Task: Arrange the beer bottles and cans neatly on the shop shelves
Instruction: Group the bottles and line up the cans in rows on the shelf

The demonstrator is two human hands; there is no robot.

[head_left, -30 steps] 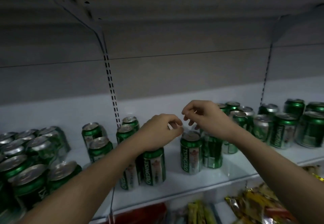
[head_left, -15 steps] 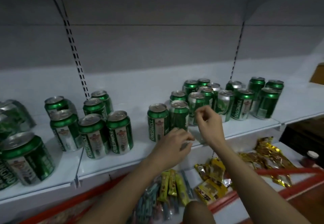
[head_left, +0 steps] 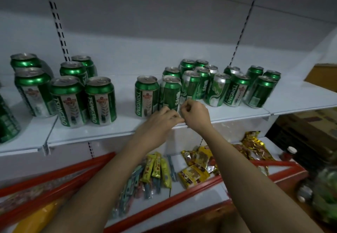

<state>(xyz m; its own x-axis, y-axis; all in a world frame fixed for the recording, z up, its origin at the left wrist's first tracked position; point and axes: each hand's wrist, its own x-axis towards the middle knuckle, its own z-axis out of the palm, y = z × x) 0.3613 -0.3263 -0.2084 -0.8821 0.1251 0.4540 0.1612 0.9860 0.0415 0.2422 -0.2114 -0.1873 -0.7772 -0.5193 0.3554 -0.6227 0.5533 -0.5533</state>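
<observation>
A white shelf point(head_left: 118, 128) carries upright green beer cans point(head_left: 100, 101) in loose clusters.

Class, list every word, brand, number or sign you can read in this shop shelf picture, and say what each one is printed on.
"TSINGTAO": runs up the side of the green can nearest the hands.
"TSINGTAO": on the two front cans of the left group and.
"TSINGTAO": on a can in the right group.
Red badges on the cans: too small to read.
Snack packets on the lower shelf: print blurred, unreadable.
No numbers or price signs can be read.

"TSINGTAO" on green can point(head_left: 145, 96), same on neighbouring cans point(head_left: 100, 101)
</observation>
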